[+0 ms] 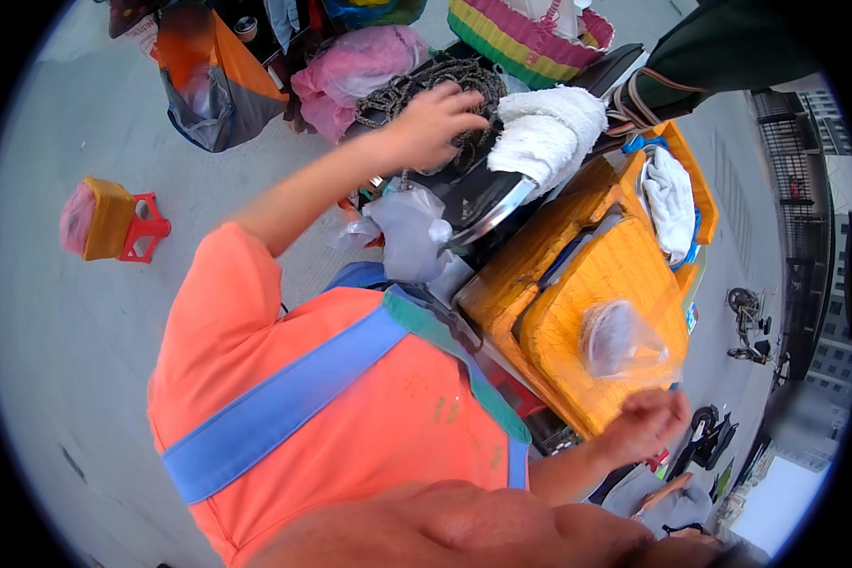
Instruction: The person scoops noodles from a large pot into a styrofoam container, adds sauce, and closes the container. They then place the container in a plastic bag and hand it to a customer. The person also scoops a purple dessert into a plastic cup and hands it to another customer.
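Note:
My left hand (437, 128) is over a coil of dark mottled rope (468, 71) with its fingers apart. Whether it touches the rope is unclear. A white towel (550, 135) is draped beside the rope, near a shiny curved metal bar (493, 213). My right hand (646, 426) is blurred, its fingers curled, at the edge of a cracked yellow insulated box (610, 284). Close to it, over the box lid, is a clear plastic bag (618, 344) with a round container inside. I cannot tell whether my fingers grip this bag. Another translucent bag (408, 227) hangs below my left forearm.
A pink plastic bag (362, 64) and a striped woven basket (532, 39) are beyond the rope. An orange-grey bag (220, 99) is at upper left. A red stool (145, 227) holds a yellow box (106, 220). Another person (660, 497) and parked two-wheelers (749, 323) appear at right.

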Demonstrator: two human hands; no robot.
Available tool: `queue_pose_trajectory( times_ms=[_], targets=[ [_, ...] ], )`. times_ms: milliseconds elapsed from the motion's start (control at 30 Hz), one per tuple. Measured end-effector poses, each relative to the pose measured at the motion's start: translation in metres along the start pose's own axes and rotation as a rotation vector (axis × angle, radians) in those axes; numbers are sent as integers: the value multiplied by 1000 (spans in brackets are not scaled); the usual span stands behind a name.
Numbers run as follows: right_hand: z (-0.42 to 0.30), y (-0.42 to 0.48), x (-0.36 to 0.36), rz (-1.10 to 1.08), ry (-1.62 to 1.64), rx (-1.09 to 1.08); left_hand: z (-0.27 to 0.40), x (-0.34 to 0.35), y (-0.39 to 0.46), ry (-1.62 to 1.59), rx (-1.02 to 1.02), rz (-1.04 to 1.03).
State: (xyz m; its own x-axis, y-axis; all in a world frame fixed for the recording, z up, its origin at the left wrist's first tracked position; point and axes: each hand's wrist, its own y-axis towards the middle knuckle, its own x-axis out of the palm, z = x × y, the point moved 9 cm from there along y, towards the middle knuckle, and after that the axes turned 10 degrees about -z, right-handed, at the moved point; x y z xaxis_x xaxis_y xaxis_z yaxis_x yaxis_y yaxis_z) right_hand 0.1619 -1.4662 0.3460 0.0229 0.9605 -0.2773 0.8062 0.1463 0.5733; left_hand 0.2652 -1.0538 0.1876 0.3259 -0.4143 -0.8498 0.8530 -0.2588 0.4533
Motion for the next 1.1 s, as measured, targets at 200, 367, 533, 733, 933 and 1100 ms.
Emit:
queue_pose_trajectory(
  times_ms=[200,367,533,733,933,1100],
  targets=[
    [30,-19,252,-932,138,308,-137,122,-25,114,-228,-711],
    [96,-34,404,-963,171,427,-177,131,-66,-687,-665,-651],
    [161,-23,494,-680,-317,69,-169,166,-129,-1827,-847,-235],
    [224,-63,516,-1422,-908,467,-181,175,-190,-2096,-1109,182],
    [270,-39,520,-1254,-901,571,-191,193,-181,-2109,-1015,222],
    [291,-26,498,-1209,-1075,553,-182,181,-178,-1866,-1104,355]
  ],
)
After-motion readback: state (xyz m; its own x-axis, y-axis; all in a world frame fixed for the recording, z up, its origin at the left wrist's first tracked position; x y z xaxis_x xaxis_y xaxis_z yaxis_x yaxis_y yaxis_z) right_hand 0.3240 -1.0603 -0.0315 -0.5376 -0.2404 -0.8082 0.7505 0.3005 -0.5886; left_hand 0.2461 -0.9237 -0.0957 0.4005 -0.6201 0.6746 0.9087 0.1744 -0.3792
